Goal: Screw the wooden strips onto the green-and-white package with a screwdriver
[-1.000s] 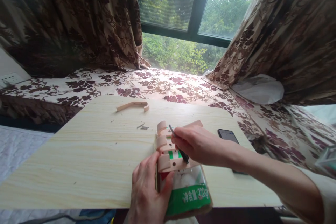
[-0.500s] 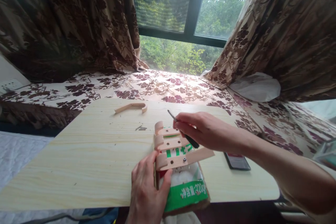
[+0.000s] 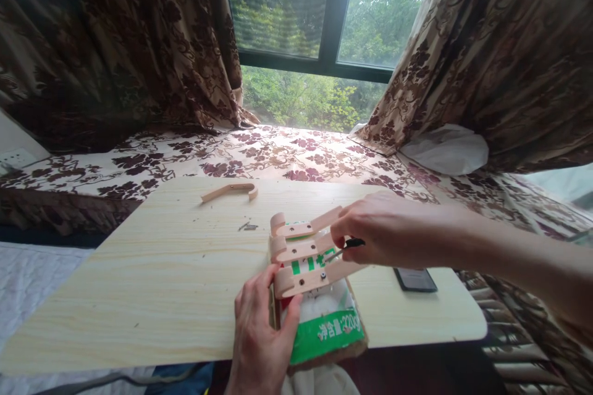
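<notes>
Three curved wooden hooks [image 3: 293, 284] lie side by side across a board wrapped in green-and-white printed packaging [image 3: 331, 336]. Each has dark screw holes or screws along its flat part. My left hand [image 3: 262, 327] grips the curved end of the nearest hook at the board's left edge, thumb in front and fingers behind. My right hand [image 3: 365, 225] is closed on a screwdriver with a black handle [image 3: 354, 242]. Its metal shaft points down to the left, the tip close to a raised screw [image 3: 323, 275] in the nearest hook; whether they touch I cannot tell.
A loose wooden hook [image 3: 230, 191] lies at the back of the pale table [image 3: 139, 271]. Several small screws [image 3: 249, 226] are scattered in front of it. A dark phone [image 3: 416, 279] rests at the right, and a white plastic bag [image 3: 447, 149] sits on the flowered window seat.
My right hand has turned the screwdriver over: its tip pointed up and away before, and now points down near the nearest hook's screw. My left hand keeps its hold.
</notes>
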Tool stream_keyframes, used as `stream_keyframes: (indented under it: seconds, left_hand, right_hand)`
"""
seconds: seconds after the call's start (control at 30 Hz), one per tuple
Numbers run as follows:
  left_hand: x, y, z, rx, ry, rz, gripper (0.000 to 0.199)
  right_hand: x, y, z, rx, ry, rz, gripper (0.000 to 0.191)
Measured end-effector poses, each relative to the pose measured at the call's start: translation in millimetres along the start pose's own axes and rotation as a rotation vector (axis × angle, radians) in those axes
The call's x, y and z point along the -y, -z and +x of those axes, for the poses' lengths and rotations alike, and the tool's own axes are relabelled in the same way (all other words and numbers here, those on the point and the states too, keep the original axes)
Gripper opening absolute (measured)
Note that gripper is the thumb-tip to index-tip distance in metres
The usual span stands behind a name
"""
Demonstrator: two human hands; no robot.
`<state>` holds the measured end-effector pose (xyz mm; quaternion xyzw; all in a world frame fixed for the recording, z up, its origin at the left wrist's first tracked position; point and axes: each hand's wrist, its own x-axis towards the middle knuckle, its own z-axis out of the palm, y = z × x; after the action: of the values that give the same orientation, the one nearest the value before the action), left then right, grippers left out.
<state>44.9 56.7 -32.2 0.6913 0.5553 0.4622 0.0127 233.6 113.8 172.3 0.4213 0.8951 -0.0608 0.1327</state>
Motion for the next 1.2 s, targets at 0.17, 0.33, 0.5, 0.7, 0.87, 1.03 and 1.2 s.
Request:
stream_keyframes:
  seconds: [0.17, 0.33, 0.5, 0.7, 0.87, 1.03, 1.2]
  left_hand:
    - [0, 1.5, 0, 0.005, 0.003, -0.003, 0.039]
    - [0, 1.0, 0, 0.006, 0.016, -0.009, 0.039]
    - [0, 0.9, 0, 0.016, 0.039, -0.017, 0.039]
    - [-2, 2.3, 1, 0.020, 0.058, -0.037, 0.037]
    - [-2, 1.9, 2, 0.016, 0.037, -0.026, 0.037]
    - [-2, 0.0, 2, 0.016, 0.034, -0.021, 0.038]
    - [-3, 1.0, 2, 0.024, 0.047, -0.035, 0.037]
  right_hand:
    - [9, -4, 12, 0.069, 0.061, -0.075, 0.012]
    - [13, -8, 18, 0.102, 0.080, -0.118, 0.016]
    - [16, -4, 22, 0.140, 0.105, -0.096, 0.014]
    - [24, -1, 30, 0.184, 0.152, -0.170, 0.013]
    - [33, 1, 40, 0.222, 0.234, -0.272, 0.016]
    - [41, -12, 40, 0.122, 0.314, -0.298, 0.022]
    - [40, -16, 42, 0.137, 0.268, -0.292, 0.020]
